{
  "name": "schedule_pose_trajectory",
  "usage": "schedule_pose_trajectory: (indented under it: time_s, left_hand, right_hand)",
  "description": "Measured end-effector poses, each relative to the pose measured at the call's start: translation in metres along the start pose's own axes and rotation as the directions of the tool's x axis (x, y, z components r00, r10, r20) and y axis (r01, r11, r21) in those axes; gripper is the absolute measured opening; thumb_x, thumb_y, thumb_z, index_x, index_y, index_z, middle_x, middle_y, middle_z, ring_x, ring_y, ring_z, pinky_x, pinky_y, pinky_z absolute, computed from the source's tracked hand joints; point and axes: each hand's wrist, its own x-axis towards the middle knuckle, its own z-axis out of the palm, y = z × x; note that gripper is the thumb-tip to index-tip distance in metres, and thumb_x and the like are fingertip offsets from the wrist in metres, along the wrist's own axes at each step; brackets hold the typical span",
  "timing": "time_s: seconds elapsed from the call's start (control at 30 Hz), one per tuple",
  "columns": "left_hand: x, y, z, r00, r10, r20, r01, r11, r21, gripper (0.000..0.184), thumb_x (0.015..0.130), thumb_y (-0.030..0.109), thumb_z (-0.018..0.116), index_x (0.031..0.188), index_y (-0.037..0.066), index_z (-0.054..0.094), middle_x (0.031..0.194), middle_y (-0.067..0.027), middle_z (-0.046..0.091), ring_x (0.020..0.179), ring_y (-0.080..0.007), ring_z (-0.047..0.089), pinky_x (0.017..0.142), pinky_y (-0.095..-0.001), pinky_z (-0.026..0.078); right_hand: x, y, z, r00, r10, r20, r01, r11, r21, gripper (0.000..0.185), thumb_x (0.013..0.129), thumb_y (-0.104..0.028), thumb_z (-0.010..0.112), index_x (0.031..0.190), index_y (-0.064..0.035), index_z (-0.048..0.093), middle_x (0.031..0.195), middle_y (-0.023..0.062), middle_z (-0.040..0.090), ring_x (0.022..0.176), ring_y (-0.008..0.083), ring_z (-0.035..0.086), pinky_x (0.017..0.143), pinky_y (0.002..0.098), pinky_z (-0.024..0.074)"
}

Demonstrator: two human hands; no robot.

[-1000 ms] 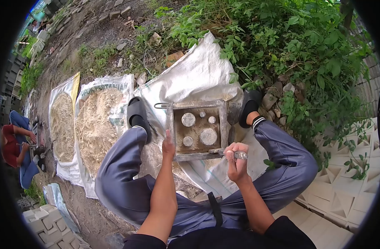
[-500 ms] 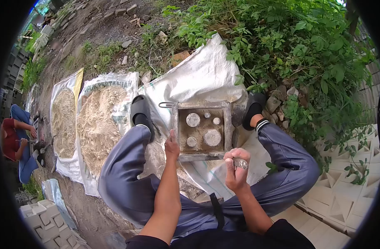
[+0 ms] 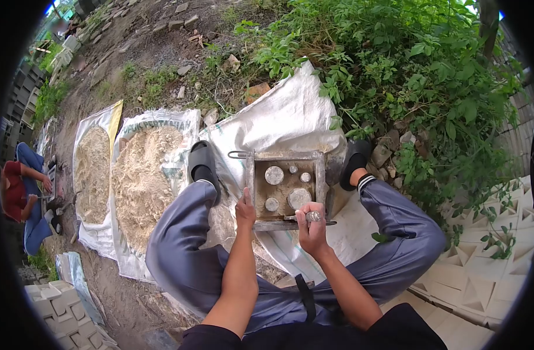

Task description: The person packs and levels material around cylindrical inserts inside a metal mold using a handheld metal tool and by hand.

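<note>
A square, dusty grey mould (image 3: 320,186) lies on a white sack between my feet. Inside it, several round grey discs of different sizes (image 3: 274,175) stand in sandy material. My left hand (image 3: 245,211) is closed at the mould's left wall, thumb pointing forward along it. My right hand (image 3: 312,233) is closed round a small tool with a grey, crusted handle (image 3: 315,216), above the mould's near wall. A thin part of this tool points left, over the near edge of the mould; its far end is hard to make out.
Two sacks with pale sandy powder (image 3: 147,169) lie to my left. Beyond them sits another person (image 3: 16,192) in a red top. Leafy plants (image 3: 419,76) and stones crowd the right, above patterned cream blocks (image 3: 483,262).
My right hand has moved left and slightly forward with the tool, from the mould's near right corner to over its near wall. My left hand stays at the left wall.
</note>
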Motion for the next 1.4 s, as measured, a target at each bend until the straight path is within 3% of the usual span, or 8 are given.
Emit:
schedule_pose_trajectory:
  time_s: [0.13, 0.4, 0.57, 0.67, 0.73, 0.93, 1.3, 1.4]
  left_hand:
    - [0.003, 0.004, 0.008, 0.988, 0.137, -0.065, -0.139, 0.990, -0.020, 0.072, 0.096, 0.056, 0.025, 0.120, -0.004, 0.057, 0.110, -0.0295, 0.060, 0.106, -0.0444, 0.055, 0.092, -0.0449, 0.043]
    - [0.009, 0.071, -0.016, 0.961, 0.264, -0.080, -0.154, 0.754, 0.638, 0.038, 0.085, 0.026, 0.058, 0.114, 0.002, 0.054, 0.122, -0.0197, 0.054, 0.113, -0.0357, 0.051, 0.093, -0.0474, 0.042]
    - [0.013, 0.163, -0.055, 0.761, 0.116, 0.638, -0.520, 0.697, 0.494, 0.039, 0.082, 0.019, 0.059, 0.118, 0.005, 0.055, 0.114, -0.0191, 0.061, 0.107, -0.0333, 0.058, 0.088, -0.0426, 0.047]
    - [0.006, 0.185, -0.066, 0.713, 0.347, 0.609, -0.679, 0.556, 0.479, 0.039, 0.083, 0.021, 0.061, 0.116, 0.003, 0.055, 0.107, -0.0192, 0.064, 0.101, -0.0338, 0.060, 0.087, -0.0413, 0.047]
    - [-0.017, 0.200, -0.070, 0.710, 0.332, 0.621, -0.678, 0.560, 0.476, 0.043, 0.082, 0.025, 0.065, 0.117, 0.003, 0.054, 0.111, -0.0199, 0.062, 0.103, -0.0335, 0.060, 0.088, -0.0401, 0.047]
    - [-0.053, 0.178, -0.034, 0.524, 0.410, 0.746, -0.808, 0.517, 0.283, 0.056, 0.080, 0.030, 0.070, 0.125, 0.004, 0.048, 0.115, -0.0228, 0.059, 0.107, -0.0381, 0.057, 0.091, -0.0431, 0.046]
    - [-0.079, 0.135, 0.022, 0.656, 0.475, 0.586, -0.716, 0.637, 0.285, 0.031, 0.082, 0.014, 0.063, 0.111, 0.006, 0.059, 0.096, -0.0197, 0.066, 0.094, -0.0375, 0.062, 0.080, -0.0428, 0.048]
    - [-0.059, 0.125, 0.027, 0.556, 0.576, 0.599, -0.800, 0.567, 0.197, 0.026, 0.081, 0.012, 0.061, 0.106, 0.006, 0.062, 0.091, -0.0205, 0.066, 0.089, -0.0383, 0.063, 0.078, -0.0436, 0.049]
  right_hand:
    - [0.011, -0.008, -0.007, 0.999, 0.043, 0.012, -0.043, 0.997, 0.065, 0.019, 0.094, -0.010, 0.054, 0.104, -0.0046, 0.039, 0.079, 0.0134, 0.052, 0.070, 0.0273, 0.055, 0.068, 0.0373, 0.0452]
    - [0.051, -0.035, -0.058, 0.996, 0.037, 0.080, -0.049, 0.987, 0.155, 0.021, 0.096, -0.020, 0.053, 0.104, -0.0050, 0.041, 0.067, 0.0099, 0.049, 0.059, 0.0248, 0.051, 0.060, 0.0360, 0.0409]
    - [0.057, -0.021, -0.064, 0.992, -0.018, 0.123, -0.002, 0.987, 0.161, 0.024, 0.095, -0.024, 0.054, 0.103, -0.0028, 0.044, 0.072, 0.0154, 0.054, 0.064, 0.0313, 0.054, 0.064, 0.0392, 0.0422]
    - [0.059, -0.025, -0.070, 0.996, 0.043, 0.072, -0.054, 0.985, 0.163, 0.026, 0.094, -0.025, 0.055, 0.099, -0.0005, 0.049, 0.079, 0.0201, 0.059, 0.073, 0.0373, 0.057, 0.070, 0.0418, 0.0433]
    - [0.063, -0.024, -0.074, 0.999, -0.041, -0.020, 0.044, 0.982, 0.184, 0.021, 0.093, -0.024, 0.058, 0.094, -0.0037, 0.052, 0.069, 0.0045, 0.052, 0.064, 0.0148, 0.051, 0.063, 0.0305, 0.0422]
    - [0.068, -0.015, -0.076, 0.997, -0.040, -0.060, 0.053, 0.973, 0.223, 0.031, 0.089, -0.031, 0.062, 0.091, 0.0007, 0.059, 0.074, 0.0104, 0.060, 0.065, 0.0200, 0.055, 0.064, 0.0320, 0.0436]
    - [0.069, 0.011, -0.071, 0.991, 0.013, 0.136, -0.028, 0.994, 0.105, 0.032, 0.089, -0.030, 0.060, 0.100, -0.0001, 0.059, 0.085, 0.0203, 0.065, 0.082, 0.0380, 0.062, 0.073, 0.0415, 0.0469]
    - [0.075, 0.011, -0.070, 0.999, -0.036, 0.034, 0.031, 0.991, 0.133, 0.034, 0.089, -0.032, 0.060, 0.101, 0.0007, 0.058, 0.085, 0.0211, 0.064, 0.084, 0.0363, 0.063, 0.074, 0.0409, 0.0465]
